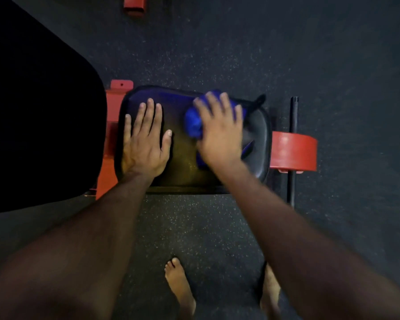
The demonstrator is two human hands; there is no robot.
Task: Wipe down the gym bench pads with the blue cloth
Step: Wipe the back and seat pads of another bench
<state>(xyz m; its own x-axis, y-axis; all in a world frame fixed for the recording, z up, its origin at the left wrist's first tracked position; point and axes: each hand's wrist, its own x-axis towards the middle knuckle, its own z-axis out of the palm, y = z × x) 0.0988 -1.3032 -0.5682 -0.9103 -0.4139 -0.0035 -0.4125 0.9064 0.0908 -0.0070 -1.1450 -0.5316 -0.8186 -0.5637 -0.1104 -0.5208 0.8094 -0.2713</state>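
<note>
crumpled blue cloth [193,125] lies under the right hand [219,137], fingers spread flat, right of centre on the black padded bench seat [185,162]; left hand [146,144] presses flat, open, frame centre-left.

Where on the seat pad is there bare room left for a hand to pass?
On the seat pad, a bare strip runs between the left hand, lying flat, and the right hand, which presses the blue cloth. The pad's rounded right end, beside the red frame, also shows bare. The pad's left part is taken by the flat hand.
</note>
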